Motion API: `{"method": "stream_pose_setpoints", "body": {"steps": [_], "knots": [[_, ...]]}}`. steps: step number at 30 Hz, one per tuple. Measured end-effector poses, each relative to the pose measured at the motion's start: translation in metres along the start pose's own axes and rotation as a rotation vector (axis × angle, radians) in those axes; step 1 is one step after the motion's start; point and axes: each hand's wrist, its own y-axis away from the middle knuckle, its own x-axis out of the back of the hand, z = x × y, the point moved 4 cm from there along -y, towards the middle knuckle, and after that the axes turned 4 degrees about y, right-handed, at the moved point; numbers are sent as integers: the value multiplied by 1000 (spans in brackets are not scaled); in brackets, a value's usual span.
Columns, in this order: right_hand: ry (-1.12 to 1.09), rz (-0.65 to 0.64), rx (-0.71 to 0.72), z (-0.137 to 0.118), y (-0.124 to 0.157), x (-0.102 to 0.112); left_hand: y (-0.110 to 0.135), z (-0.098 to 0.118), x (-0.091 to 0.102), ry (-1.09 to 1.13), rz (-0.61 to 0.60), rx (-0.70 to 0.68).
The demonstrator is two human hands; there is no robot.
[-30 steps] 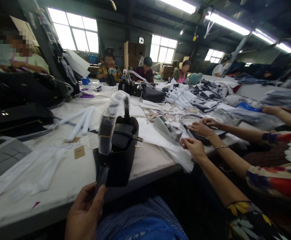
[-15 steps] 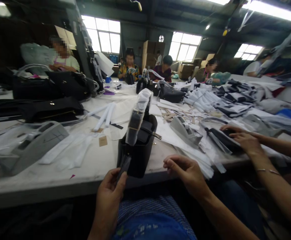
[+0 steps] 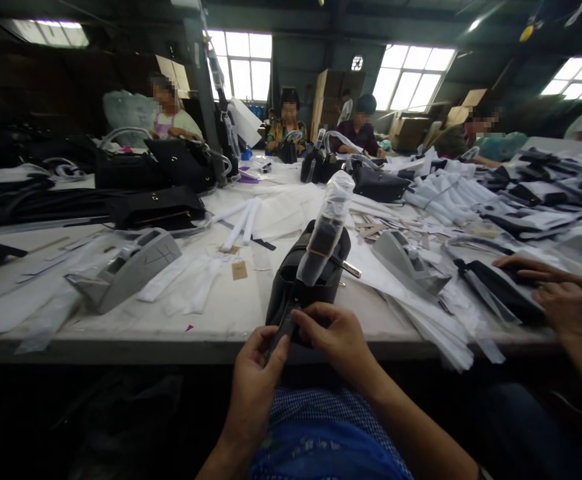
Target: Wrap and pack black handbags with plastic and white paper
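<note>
A black handbag [image 3: 281,283] stands at the table's front edge, its handle [image 3: 328,223] raised and wrapped in clear plastic. From its near end a dark strap [image 3: 285,327] comes toward me. My left hand [image 3: 263,357] is closed on this strap, thumb on top. The fingers of my right hand [image 3: 331,328] are bent and pinch the same strap a little higher, close against the bag. A metal zip pull [image 3: 351,269] sticks out on the bag's right side.
Grey tape dispensers stand left [image 3: 133,263] and right [image 3: 411,263] of the bag. White strips [image 3: 185,283] and a brown tag [image 3: 239,270] lie about. At right, a co-worker's hands [image 3: 561,287] rest on another black bag [image 3: 501,293]. More bags [image 3: 155,210] and people are behind.
My right hand has moved left from beside the bag onto the strap. The bag leans more to the right at its handle. The view has turned left.
</note>
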Motion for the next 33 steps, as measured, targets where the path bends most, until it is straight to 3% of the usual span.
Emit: {"method": "stream_pose_setpoints", "body": {"steps": [4,9,18,33], "knots": [[-252,-220,-57,11,7,3,4,4,-2,151,-114,211],[-222,-146,-43,18,13,0,8,3,-5,202,-166,317],[-91,84,-2,17,12,-15,10,5,-15,72,-176,260],[63,20,90,9,6,-17,8,12,-12,21,-159,226]]}}
